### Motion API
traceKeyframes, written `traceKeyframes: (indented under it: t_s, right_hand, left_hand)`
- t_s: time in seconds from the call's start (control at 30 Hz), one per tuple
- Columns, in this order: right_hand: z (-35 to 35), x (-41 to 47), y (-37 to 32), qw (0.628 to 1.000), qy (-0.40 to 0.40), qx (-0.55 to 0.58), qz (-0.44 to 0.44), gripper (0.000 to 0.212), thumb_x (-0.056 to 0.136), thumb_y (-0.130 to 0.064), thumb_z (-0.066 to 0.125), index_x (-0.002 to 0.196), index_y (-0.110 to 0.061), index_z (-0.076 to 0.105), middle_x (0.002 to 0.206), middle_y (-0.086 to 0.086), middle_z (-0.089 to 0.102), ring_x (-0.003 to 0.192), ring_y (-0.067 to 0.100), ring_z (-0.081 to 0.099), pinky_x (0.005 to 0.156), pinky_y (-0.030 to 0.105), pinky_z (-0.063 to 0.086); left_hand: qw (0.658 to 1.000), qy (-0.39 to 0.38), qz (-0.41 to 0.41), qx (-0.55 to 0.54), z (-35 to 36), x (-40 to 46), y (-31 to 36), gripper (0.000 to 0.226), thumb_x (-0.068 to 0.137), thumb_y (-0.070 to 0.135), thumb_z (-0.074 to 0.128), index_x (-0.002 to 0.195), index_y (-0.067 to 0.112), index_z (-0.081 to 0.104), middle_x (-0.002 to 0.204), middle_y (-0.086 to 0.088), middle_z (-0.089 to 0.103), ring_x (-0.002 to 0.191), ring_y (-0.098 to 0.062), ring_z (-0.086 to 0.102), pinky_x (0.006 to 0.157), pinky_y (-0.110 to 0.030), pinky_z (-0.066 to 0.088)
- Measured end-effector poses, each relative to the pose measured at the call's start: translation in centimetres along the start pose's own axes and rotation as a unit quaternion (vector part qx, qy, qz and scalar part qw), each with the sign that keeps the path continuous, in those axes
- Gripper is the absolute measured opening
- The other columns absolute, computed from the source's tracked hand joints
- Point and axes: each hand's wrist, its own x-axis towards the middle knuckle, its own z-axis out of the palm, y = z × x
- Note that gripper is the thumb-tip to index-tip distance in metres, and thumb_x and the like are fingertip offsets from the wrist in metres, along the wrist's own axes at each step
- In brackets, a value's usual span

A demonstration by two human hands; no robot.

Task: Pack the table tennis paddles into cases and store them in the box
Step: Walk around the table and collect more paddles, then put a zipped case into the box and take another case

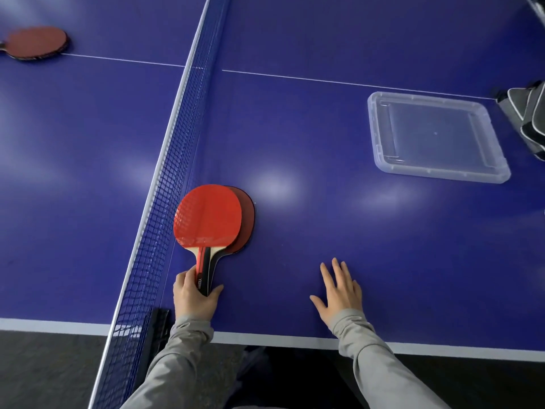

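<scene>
Two red paddles lie stacked beside the net, a bright red paddle (pixel 208 215) on top and a darker one (pixel 247 219) showing under its right edge. My left hand (pixel 194 299) grips their handles near the table's front edge. My right hand (pixel 339 290) rests flat on the blue table (pixel 324 143), fingers spread, holding nothing. Another red paddle (pixel 37 42) lies on the far left, across the net. A clear plastic lid or shallow box (pixel 436 137) sits to the right. A grey and black case (pixel 528 113) lies at the right edge, partly cut off.
The blue net (pixel 177 137) runs diagonally from the near left to the top middle, with its black clamp (pixel 156 326) at the table's front edge. White lines mark the table. Dark floor lies below the front edge.
</scene>
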Motion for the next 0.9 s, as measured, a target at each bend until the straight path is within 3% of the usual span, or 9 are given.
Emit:
traceKeyframes:
  t_s: [0.13, 0.23, 0.3, 0.4, 0.5, 0.53, 0.6, 0.67, 0.9]
  right_hand:
    - [-0.4, 0.0, -0.2, 1.0, -0.006, 0.002, 0.002, 0.074, 0.09, -0.05, 0.045, 0.148, -0.027, 0.006, 0.158, 0.001, -0.007, 0.146, 0.021, -0.008, 0.115, 0.043, 0.016]
    - [-0.7, -0.2, -0.1, 1.0, -0.008, 0.003, 0.0, 0.073, 0.091, -0.05, 0.044, 0.148, -0.026, 0.006, 0.158, 0.001, -0.006, 0.146, 0.02, -0.007, 0.116, 0.042, 0.015]
    - [-0.9, -0.4, 0.2, 1.0, -0.008, 0.011, 0.005, 0.072, 0.091, -0.05, 0.042, 0.148, -0.027, 0.006, 0.158, 0.0, -0.004, 0.146, 0.019, -0.005, 0.116, 0.042, 0.014]
    - [-1.4, -0.8, 0.8, 0.999, -0.001, 0.03, 0.019, 0.07, 0.092, -0.05, 0.041, 0.148, -0.027, 0.005, 0.158, -0.002, -0.002, 0.146, 0.018, -0.003, 0.117, 0.041, 0.013]
    - [-2.2, -1.6, 2.0, 0.998, 0.011, 0.044, 0.036, 0.069, 0.093, -0.05, 0.039, 0.148, -0.027, 0.005, 0.158, -0.002, 0.0, 0.146, 0.018, -0.002, 0.117, 0.041, 0.012]
    - [-2.6, -1.9, 2.7, 0.998, 0.016, 0.048, 0.045, 0.069, 0.093, -0.05, 0.039, 0.148, -0.027, 0.005, 0.158, -0.002, 0.0, 0.146, 0.018, -0.002, 0.117, 0.041, 0.012]
    - [-3.2, -2.7, 4.2, 0.996, 0.025, 0.06, 0.065, 0.068, 0.093, -0.049, 0.038, 0.148, -0.026, 0.006, 0.158, -0.002, 0.002, 0.146, 0.017, -0.001, 0.117, 0.041, 0.012]
    - [-3.9, -3.5, 6.0, 0.993, 0.041, 0.075, 0.085, 0.067, 0.094, -0.048, 0.038, 0.148, -0.026, 0.006, 0.158, -0.002, 0.003, 0.146, 0.017, -0.001, 0.117, 0.042, 0.012]
    - [-6.1, -7.1, 15.2, 0.973, 0.094, 0.125, 0.171, 0.065, 0.094, -0.047, 0.038, 0.148, -0.027, 0.007, 0.158, -0.003, 0.005, 0.146, 0.017, 0.0, 0.117, 0.042, 0.012]
  left_hand:
    - [0.997, 0.013, 0.022, 0.068, -1.0, -0.8, 0.3, 0.082, 0.064, 0.028, 0.084, 0.134, 0.007, 0.046, 0.128, -0.015, 0.047, 0.12, -0.035, 0.043, 0.097, -0.052, 0.035]
    - [0.984, 0.062, 0.109, 0.128, -1.9, -1.9, 0.9, 0.08, 0.069, 0.04, 0.078, 0.134, 0.005, 0.046, 0.137, -0.014, 0.046, 0.125, -0.035, 0.043, 0.096, -0.054, 0.035]
    - [0.963, 0.052, 0.195, 0.179, -2.1, -2.5, 1.7, 0.077, 0.067, 0.043, 0.071, 0.131, 0.004, 0.05, 0.135, -0.013, 0.051, 0.123, -0.034, 0.049, 0.092, -0.052, 0.041]
    - [0.913, 0.003, 0.323, 0.25, -1.0, -3.2, 3.8, 0.079, 0.054, 0.034, 0.088, 0.12, 0.003, 0.061, 0.127, -0.013, 0.06, 0.115, -0.032, 0.059, 0.086, -0.048, 0.05]
    - [0.866, -0.062, 0.388, 0.31, 1.1, -3.9, 6.9, 0.08, 0.044, 0.043, 0.091, 0.112, 0.006, 0.068, 0.122, -0.01, 0.064, 0.11, -0.027, 0.063, 0.083, -0.046, 0.053]
    - [0.855, -0.089, 0.39, 0.329, 1.9, -4.1, 8.1, 0.082, 0.052, 0.049, 0.086, 0.119, 0.008, 0.064, 0.13, -0.008, 0.058, 0.117, -0.024, 0.058, 0.091, -0.044, 0.049]
    - [0.828, -0.139, 0.402, 0.364, 4.1, -4.3, 10.3, 0.083, 0.08, 0.057, 0.059, 0.145, 0.013, 0.031, 0.155, -0.003, 0.022, 0.142, -0.019, 0.024, 0.115, -0.041, 0.021]
    - [0.81, -0.175, 0.405, 0.386, 6.2, -4.5, 12.7, 0.079, 0.091, 0.06, 0.035, 0.15, 0.018, 0.003, 0.159, 0.002, -0.003, 0.146, -0.015, -0.004, 0.117, -0.04, -0.002]
    - [0.755, -0.175, 0.491, 0.398, 12.4, -8.9, 22.2, 0.078, 0.092, 0.06, 0.031, 0.15, 0.018, 0.001, 0.159, 0.002, -0.004, 0.146, -0.015, -0.005, 0.117, -0.043, -0.003]
